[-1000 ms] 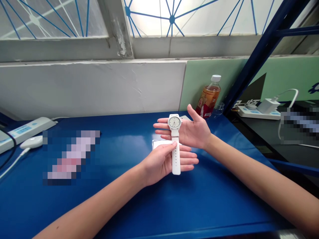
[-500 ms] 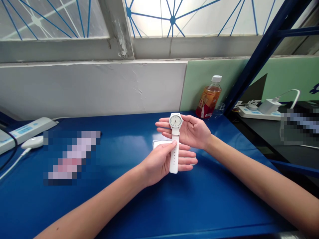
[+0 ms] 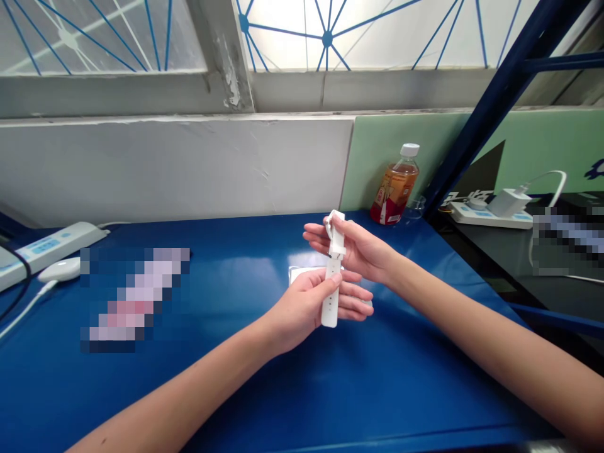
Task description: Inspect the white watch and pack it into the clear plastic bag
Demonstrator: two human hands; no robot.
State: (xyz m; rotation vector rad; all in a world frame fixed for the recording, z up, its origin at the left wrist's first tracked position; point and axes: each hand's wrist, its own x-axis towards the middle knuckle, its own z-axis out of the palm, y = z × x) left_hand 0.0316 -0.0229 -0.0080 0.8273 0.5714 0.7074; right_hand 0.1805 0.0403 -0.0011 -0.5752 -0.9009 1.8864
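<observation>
A white wristwatch (image 3: 331,286) is held between my hands above the blue table, its perforated strap end hanging toward me. My left hand (image 3: 304,305) pinches that strap under the thumb, the other fingers stretched out behind it. At the watch's upper end, my right hand (image 3: 361,245) grips it with the thumb on top and the fingers behind. The dial is turned out of sight; the strap's buckle part shows near the right thumb. Behind my left hand lies a white flat object (image 3: 297,272), mostly hidden.
On the blue table (image 3: 226,390), a blurred-out flat object (image 3: 141,299) lies at left beside a white cabled device (image 3: 61,269) and a power strip (image 3: 61,245). A drink bottle (image 3: 395,185) stands at the back right, before a blue slanted post (image 3: 491,94).
My right hand has turned the watch's upper end, so the dial that faced me is now hidden. The right thumb has come onto the watch. My left hand has stayed nearly still.
</observation>
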